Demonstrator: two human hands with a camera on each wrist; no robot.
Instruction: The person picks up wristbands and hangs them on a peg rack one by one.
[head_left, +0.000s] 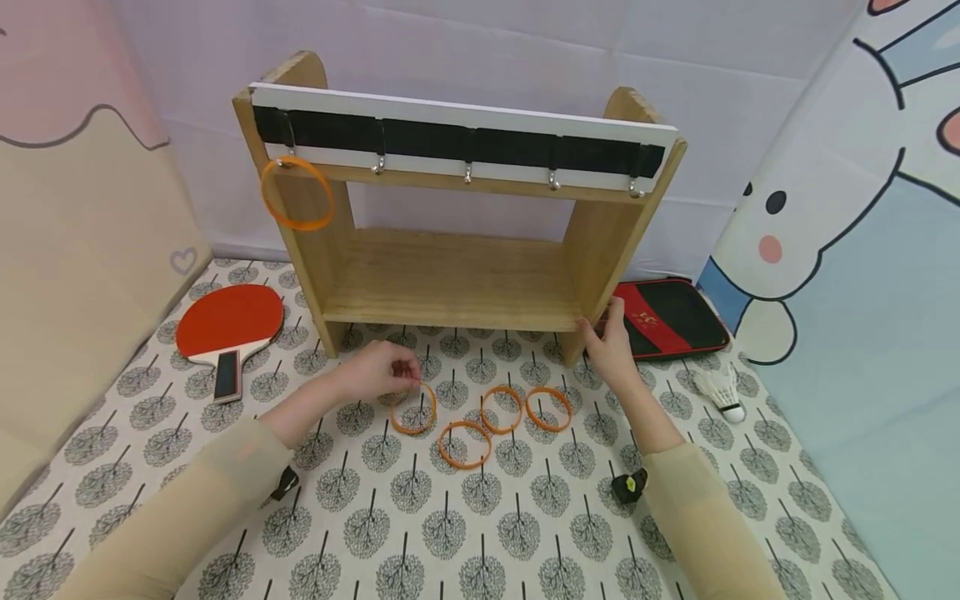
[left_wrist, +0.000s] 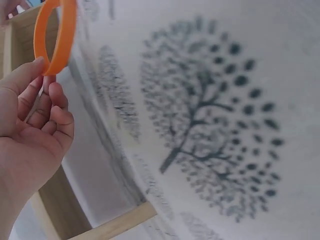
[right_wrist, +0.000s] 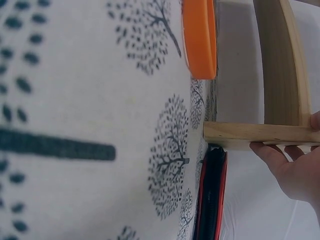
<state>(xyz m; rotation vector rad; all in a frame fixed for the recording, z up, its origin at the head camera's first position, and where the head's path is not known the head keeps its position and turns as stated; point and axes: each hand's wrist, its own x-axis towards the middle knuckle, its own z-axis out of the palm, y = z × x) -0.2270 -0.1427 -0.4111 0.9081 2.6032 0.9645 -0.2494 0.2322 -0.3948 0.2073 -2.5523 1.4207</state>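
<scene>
My left hand pinches an orange ring between thumb and fingertips, low over the cloth; the left wrist view shows the pinched ring close up. Three more orange rings lie to its right: one ring nearest me, another ring and a third ring. My right hand grips the right side board of the wooden rack near its foot, thumb in front. In the right wrist view its fingers lie along the board. An orange ring hangs on the rack's leftmost hook.
Several metal hooks line the rack's white and black front strip. A red table tennis bat lies at left. On the right are a black and red case and a shuttlecock. Tree-print cloth covers the table.
</scene>
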